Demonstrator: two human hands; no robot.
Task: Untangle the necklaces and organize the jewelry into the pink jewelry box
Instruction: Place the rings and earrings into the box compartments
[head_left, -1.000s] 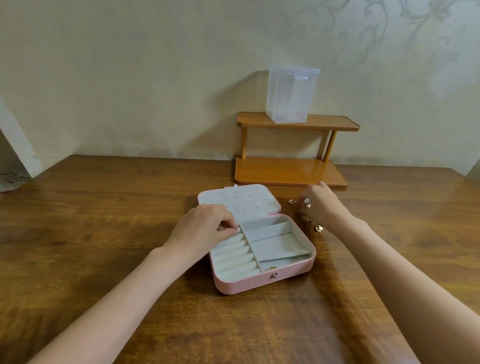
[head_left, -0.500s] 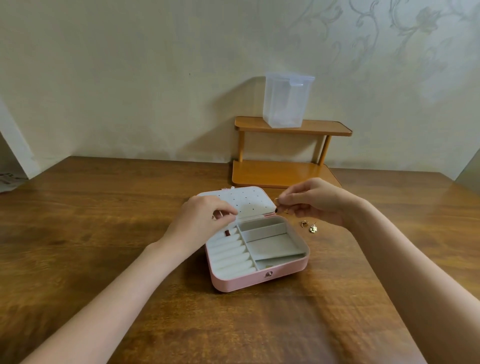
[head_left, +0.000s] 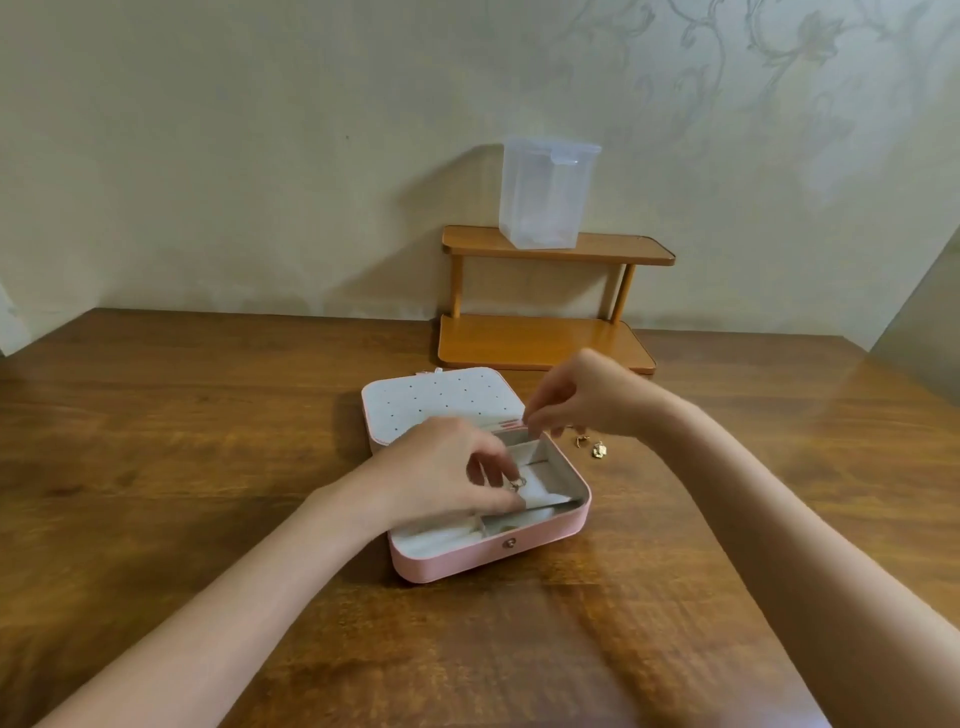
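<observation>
Pink jewelry box (head_left: 519, 545) lies open at frame centre. Left hand (head_left: 441, 473) pinches a gold ring (head_left: 517, 484) over its compartments; right hand (head_left: 587, 400) pinches something unidentifiable. Advise lowering the ring squarely into one compartment.

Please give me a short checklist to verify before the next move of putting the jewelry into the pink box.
1. Pink jewelry box lid open: ok.
2. Left hand holds a small gold piece over the compartments: ok.
3. Grip of the right hand on something: cannot tell, too small.
4. All jewelry off the table: not ok, gold pieces lie right of the box.
5. Necklaces untangled: cannot tell.
</observation>
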